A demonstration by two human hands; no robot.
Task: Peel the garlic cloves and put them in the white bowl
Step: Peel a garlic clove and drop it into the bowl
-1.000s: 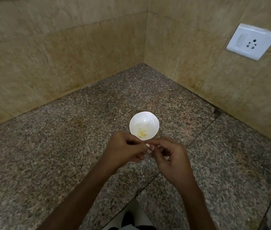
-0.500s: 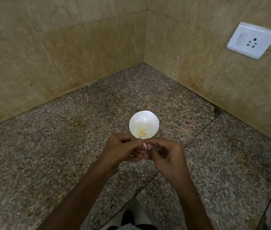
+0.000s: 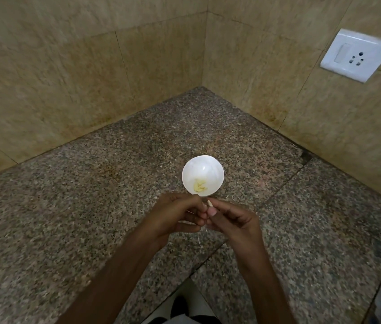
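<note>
Just one camera, up on the person's head. It looks forward and down at the white bowl (image 3: 202, 167), from close above its near side.

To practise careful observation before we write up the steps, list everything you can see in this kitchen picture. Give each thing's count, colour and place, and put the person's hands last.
white bowl: one, white, on the counter just beyond the hands.
peeled garlic: a few pieces, pale yellow, in the bottom of the bowl.
garlic clove: one, whitish, between the two hands, in front of the bowl.
counter: one, speckled grey-brown granite, filling the corner.
wall tiles: several, beige, behind the counter on two sides.
switch socket: one, white, on the right wall.
floor: one pale strip, at the bottom edge.
left hand: one, fingers curled, pinches the clove.
right hand: one, thumb and fingers pinch the clove.
</note>
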